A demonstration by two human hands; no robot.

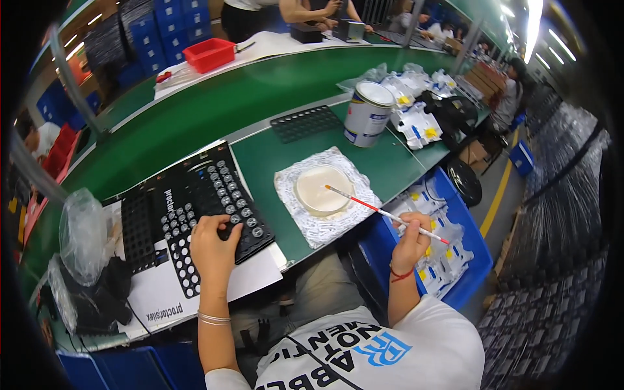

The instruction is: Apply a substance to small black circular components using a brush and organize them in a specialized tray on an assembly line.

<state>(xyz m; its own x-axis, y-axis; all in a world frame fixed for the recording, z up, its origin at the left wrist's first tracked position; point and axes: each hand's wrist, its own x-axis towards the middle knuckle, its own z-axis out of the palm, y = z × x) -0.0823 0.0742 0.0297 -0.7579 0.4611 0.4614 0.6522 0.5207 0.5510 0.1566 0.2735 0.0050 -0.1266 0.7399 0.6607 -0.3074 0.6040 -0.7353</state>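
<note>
My right hand (411, 242) is closed round a thin paintbrush (377, 210) with a white and red handle. Its tip is over or in the cream-coloured liquid of a shallow round dish (300, 198), which stands on a crumpled printed sheet (296, 224). My left hand (214, 246) lies on the black trays, thumb and forefinger bent close together by the round parts; what is between the fingertips is too small to make out. One black tray (260, 242) carries rows of round black parts with light markings. Another (184, 260), left of my hand, holds several white-topped round pieces.
A dark holed tray (305, 123) and a grey paint can (368, 114) stand behind the dish. White plastic-wrapped parts (416, 123) fill the bench's right end; more lie in a blue crate (478, 273). Plastic bags (84, 227) sit left; a red bin (209, 55) stands beyond the green belt.
</note>
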